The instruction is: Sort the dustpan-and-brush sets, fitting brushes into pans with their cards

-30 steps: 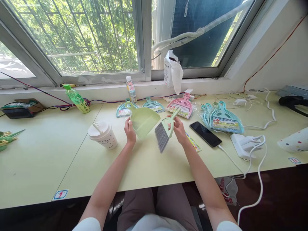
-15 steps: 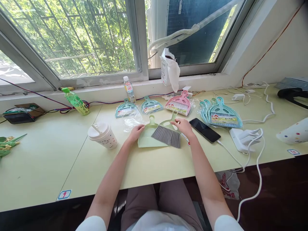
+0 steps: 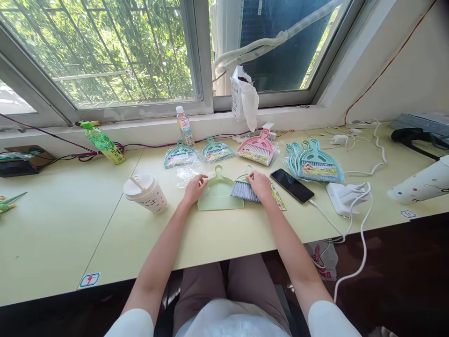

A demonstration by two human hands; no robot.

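A pale green mini dustpan (image 3: 219, 194) lies flat on the light green table (image 3: 105, 220). My left hand (image 3: 194, 187) rests at its left edge, fingers loosely curled and touching it. A green hand brush with grey bristles (image 3: 242, 188) lies beside the pan's right side. My right hand (image 3: 258, 184) lies over the brush, fingers bent on it. An empty clear plastic wrapper (image 3: 187, 173) sits just beyond my left hand.
Packaged teal and pink dustpan sets (image 3: 256, 149) line the back, with a teal stack (image 3: 315, 164) at right. A lidded paper cup (image 3: 145, 193), a phone (image 3: 292, 185), a white charger with cables (image 3: 345, 199), two bottles (image 3: 101, 142) and a paper label (image 3: 278, 198) surround the hands.
The pan and brush were held up in the air a second ago; both now lie on the table, the brush slid to the pan's right side. My hands came down with them.
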